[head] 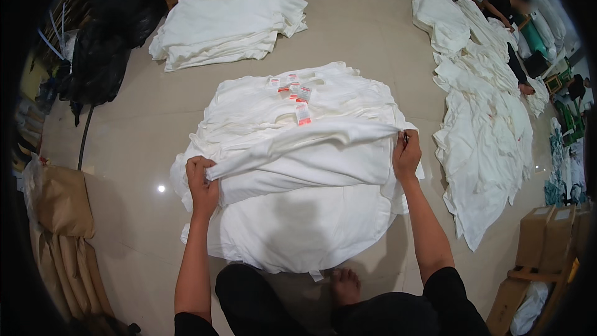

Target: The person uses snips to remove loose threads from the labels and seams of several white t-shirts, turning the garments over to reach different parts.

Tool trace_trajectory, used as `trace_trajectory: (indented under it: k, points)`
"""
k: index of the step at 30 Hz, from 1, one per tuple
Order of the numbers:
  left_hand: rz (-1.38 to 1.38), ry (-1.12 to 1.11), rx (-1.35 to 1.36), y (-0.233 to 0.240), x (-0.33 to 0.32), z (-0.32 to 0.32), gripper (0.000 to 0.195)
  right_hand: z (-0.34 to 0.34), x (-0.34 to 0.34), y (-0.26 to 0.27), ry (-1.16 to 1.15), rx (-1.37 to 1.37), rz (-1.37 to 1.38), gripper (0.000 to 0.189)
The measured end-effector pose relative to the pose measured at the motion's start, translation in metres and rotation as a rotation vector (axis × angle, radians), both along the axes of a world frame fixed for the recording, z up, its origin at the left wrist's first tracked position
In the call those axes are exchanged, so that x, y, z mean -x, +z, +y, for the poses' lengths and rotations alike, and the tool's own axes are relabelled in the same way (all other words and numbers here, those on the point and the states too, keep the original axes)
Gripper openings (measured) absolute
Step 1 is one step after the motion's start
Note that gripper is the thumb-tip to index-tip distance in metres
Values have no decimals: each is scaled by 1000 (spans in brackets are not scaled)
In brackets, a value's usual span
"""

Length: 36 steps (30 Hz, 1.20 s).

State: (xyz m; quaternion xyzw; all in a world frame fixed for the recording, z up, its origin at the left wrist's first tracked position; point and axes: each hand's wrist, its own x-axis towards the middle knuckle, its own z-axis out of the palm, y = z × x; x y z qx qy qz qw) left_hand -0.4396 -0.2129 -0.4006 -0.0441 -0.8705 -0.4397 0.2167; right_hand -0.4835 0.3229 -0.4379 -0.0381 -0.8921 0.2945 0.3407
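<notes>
A white knit garment (298, 149) is stretched across a broad pile of white garments (303, 228) on the floor before me. Its left end is pinched in my left hand (202, 182), and its right end is in my right hand (407, 151), slightly farther from me. A small dark object shows at the fingers of my right hand; I cannot tell what it is. Beyond the held cloth, the pile's neck openings overlap, with several white and red neck labels (303, 113) that bear writing. One small white tag (316, 275) sticks out at the pile's near edge, beside my bare foot.
Another stack of white garments (224, 23) lies at the upper left, near black plastic bags (100, 51). Loose white garments (485, 135) spread along the right, where a person (501, 7) sits. Brown paper-wrapped bundles (65, 200) stand left, cardboard boxes (536, 238) lower right.
</notes>
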Motion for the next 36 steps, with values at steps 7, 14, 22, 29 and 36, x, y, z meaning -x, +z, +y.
trace_trajectory:
  k: [7,14,22,29,36]
  points:
    - [-89,68,89,6,6,17,30,13,-19,2,87,39,-34,7]
    - [-126,214,130,18,50,16,31,3,16,23,145,163,49,7]
    - [75,-203,454,59,69,122,64,0,15,31,264,76,139,21]
    - [55,-369,465,51,89,187,44,-91,28,81,480,82,-101,57]
    - [131,-509,427,40,58,190,24,-88,6,67,660,45,-263,38]
